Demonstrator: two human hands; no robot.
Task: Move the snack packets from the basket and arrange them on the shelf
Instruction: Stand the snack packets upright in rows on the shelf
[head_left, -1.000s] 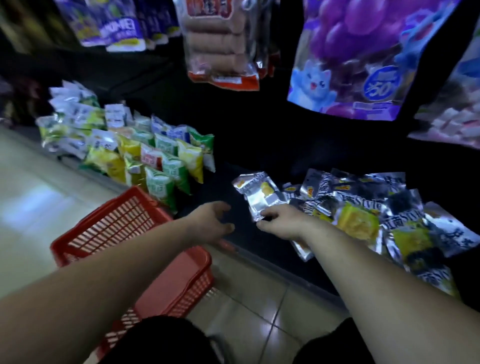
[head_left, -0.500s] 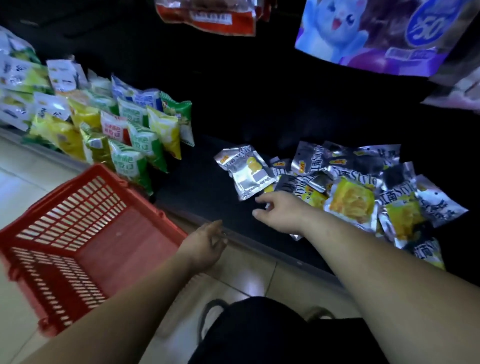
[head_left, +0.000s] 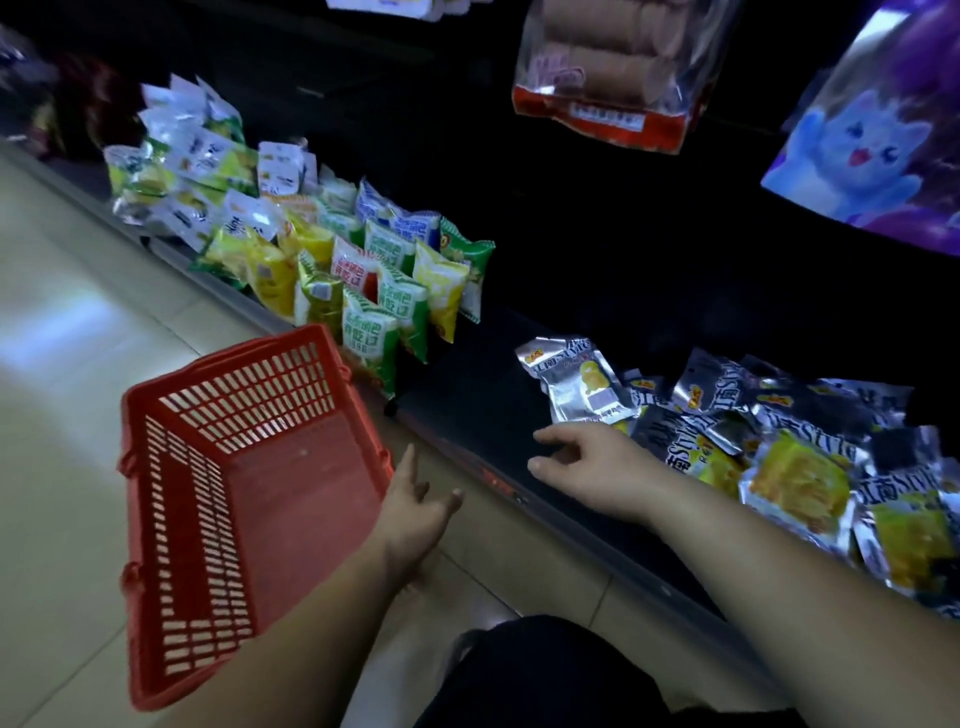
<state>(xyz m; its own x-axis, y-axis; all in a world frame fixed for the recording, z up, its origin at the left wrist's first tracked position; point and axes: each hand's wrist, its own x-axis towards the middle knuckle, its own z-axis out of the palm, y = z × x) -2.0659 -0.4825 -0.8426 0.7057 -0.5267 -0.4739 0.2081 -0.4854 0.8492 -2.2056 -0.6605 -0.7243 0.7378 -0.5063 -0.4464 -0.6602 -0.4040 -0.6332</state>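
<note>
A red plastic basket (head_left: 156, 519) stands on the floor at lower left with nothing visible inside. Several silver and black snack packets (head_left: 800, 483) lie in a loose pile on the dark bottom shelf (head_left: 467, 415) at right; one silver packet (head_left: 584, 382) lies at the pile's left end. My right hand (head_left: 587, 467) hovers over the shelf edge just below that packet, fingers loosely spread, holding nothing. By the basket's right rim my left hand (head_left: 415, 514) hangs above the floor, fingers relaxed and empty.
Green, yellow and white snack bags (head_left: 363, 280) stand in rows on the same shelf at left. A biscuit pack (head_left: 608, 78) and a purple bag with a cartoon cat (head_left: 872, 156) hang above. Beige floor tiles (head_left: 62, 364) stretch left of the basket.
My right hand has let go of the silver packet and pulled back from it. My left hand dropped from the shelf edge toward the basket's rim. The view tilted down, then back up.
</note>
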